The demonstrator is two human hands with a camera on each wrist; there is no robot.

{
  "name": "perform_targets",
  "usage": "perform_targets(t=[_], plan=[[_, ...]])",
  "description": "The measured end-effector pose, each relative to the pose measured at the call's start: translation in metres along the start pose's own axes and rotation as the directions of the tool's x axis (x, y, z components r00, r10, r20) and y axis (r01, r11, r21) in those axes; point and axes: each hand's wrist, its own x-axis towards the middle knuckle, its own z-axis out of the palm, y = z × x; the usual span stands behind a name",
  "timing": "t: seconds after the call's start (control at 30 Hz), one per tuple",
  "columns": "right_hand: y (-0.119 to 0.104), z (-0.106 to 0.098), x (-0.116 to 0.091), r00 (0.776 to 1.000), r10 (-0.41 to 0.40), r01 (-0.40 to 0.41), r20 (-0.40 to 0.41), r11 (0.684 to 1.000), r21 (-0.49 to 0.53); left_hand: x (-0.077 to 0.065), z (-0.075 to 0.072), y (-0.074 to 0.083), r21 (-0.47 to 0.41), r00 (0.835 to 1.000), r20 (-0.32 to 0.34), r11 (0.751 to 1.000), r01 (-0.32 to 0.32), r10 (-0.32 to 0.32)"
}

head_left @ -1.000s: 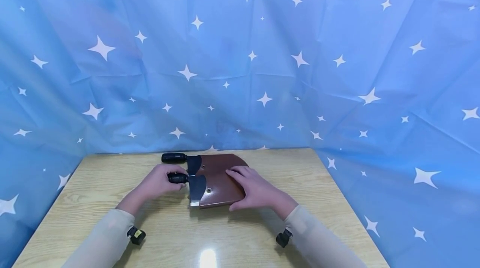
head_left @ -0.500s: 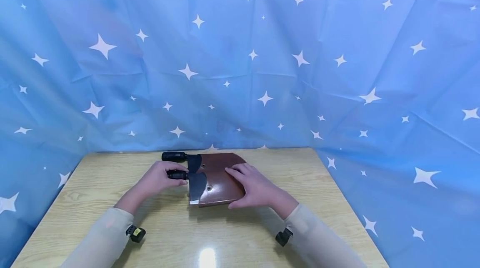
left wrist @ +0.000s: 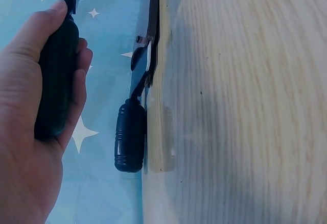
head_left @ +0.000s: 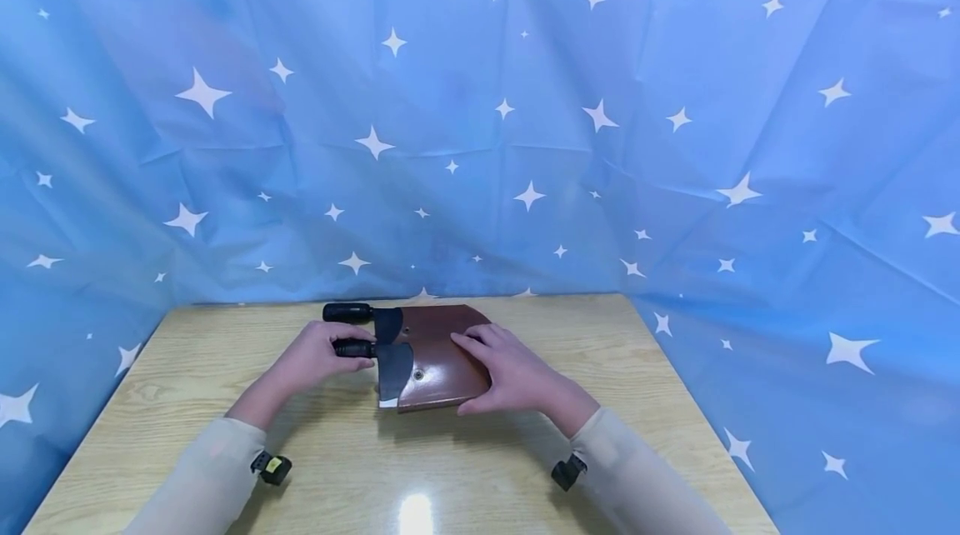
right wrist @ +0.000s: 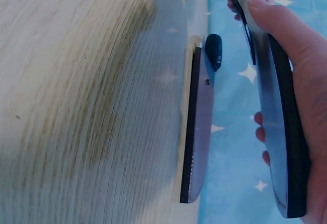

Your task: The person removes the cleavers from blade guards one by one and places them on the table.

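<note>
The grip is clamped at both ends, left hand (head_left: 317, 358) round the black handle (head_left: 352, 348), right hand (head_left: 519, 374) on the brown cover (head_left: 444, 381), probably to steady the knife (head_left: 393, 372).

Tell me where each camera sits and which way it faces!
Head: on the head, facing forward and down at the held knife, other knife, table and curtain; left hand, right hand and sleeves show.
Left wrist: worn there, facing the handle; the left hand gripping it shows.
Right wrist: worn there, facing the sheath; the right hand holding it shows, plus a bit of the left.
Both wrist views share the other knife.
</note>
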Motion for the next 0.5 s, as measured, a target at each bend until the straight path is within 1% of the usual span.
perform_targets(t=[0.1,0.2,0.33,0.5], plan=[[0.0009,-0.0006,-0.0001,1.0,0.001,-0.001,0.003,1.0,-0.005,0.0005,0.0003,0.0014,-0.003,1.0,-0.004,1.0,-0.004,0.004],[0.0018,-0.001,0.0001,1.0,-0.001,0.001,-0.005,1.0,-0.012,0.0008,-0.0001,0.0024,0.013,1.0,-0.014,1.0,-0.003,0.003],[0.0025,-0.0019,0.0007,1.0,-0.003,0.003,-0.019,1.0,-0.015,0.001,-0.001,0.004,0.056,0.999,-0.032,0.998,-0.003,0.005],[0.0026,-0.0029,-0.0008,1.0,0.007,-0.007,-0.01,1.0,-0.003,0.0013,-0.0019,0.0067,0.086,1.0,-0.029,0.996,-0.007,0.01]])
